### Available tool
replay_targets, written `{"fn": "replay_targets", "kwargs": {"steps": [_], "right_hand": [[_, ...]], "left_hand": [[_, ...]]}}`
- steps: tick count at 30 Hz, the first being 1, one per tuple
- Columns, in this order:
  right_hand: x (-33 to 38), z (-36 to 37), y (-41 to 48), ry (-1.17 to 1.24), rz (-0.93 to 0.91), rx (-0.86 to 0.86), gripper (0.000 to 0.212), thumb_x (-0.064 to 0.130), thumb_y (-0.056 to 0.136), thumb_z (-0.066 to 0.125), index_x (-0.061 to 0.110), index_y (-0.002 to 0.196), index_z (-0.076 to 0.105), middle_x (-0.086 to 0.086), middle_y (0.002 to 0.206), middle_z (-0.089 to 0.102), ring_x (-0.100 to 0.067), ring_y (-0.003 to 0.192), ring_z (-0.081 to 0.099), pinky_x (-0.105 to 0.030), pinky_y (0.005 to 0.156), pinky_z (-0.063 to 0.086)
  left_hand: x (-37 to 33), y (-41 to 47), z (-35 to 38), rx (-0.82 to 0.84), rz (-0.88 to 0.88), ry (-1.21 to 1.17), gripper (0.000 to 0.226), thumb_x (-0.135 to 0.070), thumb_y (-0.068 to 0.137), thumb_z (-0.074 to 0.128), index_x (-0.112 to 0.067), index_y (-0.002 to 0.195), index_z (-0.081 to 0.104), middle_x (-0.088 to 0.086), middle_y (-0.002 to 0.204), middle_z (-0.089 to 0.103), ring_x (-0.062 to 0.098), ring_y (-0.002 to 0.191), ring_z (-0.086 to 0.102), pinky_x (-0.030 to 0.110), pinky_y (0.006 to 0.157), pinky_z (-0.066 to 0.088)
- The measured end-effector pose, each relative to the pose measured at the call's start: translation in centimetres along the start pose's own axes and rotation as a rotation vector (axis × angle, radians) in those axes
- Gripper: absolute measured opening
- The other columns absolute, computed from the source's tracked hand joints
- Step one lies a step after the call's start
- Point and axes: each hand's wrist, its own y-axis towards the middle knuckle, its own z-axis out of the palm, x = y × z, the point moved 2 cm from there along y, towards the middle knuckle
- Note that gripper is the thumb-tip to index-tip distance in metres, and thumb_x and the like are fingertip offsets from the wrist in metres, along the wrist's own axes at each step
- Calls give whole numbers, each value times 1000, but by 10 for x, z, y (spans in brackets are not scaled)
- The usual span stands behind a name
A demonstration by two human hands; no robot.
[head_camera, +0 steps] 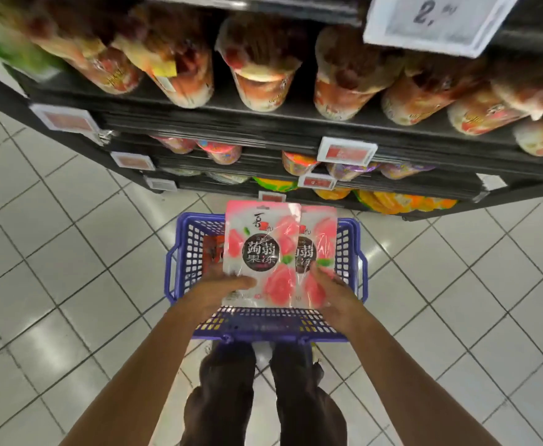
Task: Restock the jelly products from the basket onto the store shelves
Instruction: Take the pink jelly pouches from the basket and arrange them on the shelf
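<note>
A shop aisle: dark shelves (263,123) of what look like jelly cups (260,75), price tags (347,151) on their edges, a blue shopping basket (186,249) on the tiled floor (54,252).

Above the basket (188,252), the front pouch (260,246) in my left hand (221,289) bears a dark round with white characters, 蒟蒻 over 果冻. Near its top edge stands a black 喜 beside a small red seal I cannot read. The second pouch (318,249), in my right hand (336,294) and partly covered by the first, shows only 蒻 and 冻. Far above the basket, to its right, a white price tag (437,20) reads "2," then blurred small digits. The red-panelled shelf tags (347,152) and the cups' (263,82) lettering are too blurred to read.
</note>
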Motion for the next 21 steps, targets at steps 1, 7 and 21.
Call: {"fn": "replay_targets", "kwargs": {"steps": [1,7,21], "right_hand": [[11,9,-24,34,-40,33,28,38,75,76,15,89,67,0,73,70,-13,65,66,-31,70,55],[83,66,-182,124,-247,81,23,33,83,67,11,91,71,-9,88,73,-27,88,69,-42,75,56],[195,160,-451,155,-849,179,56,15,83,52,0,136,47,-26,132,59,-44,121,56,-69,101,39]], "left_hand": [[-16,-26,-4,-3,36,5,35,9,78,73,2,111,65,21,105,70,40,107,63,49,101,45],[-116,-171,-13,22,269,16,39,8,77,74,-3,114,66,22,109,72,36,99,69,42,87,58],[-296,-414,-20,204,771,96,55,-8,65,79,-20,116,63,5,109,75,27,106,70,34,80,58]]}}
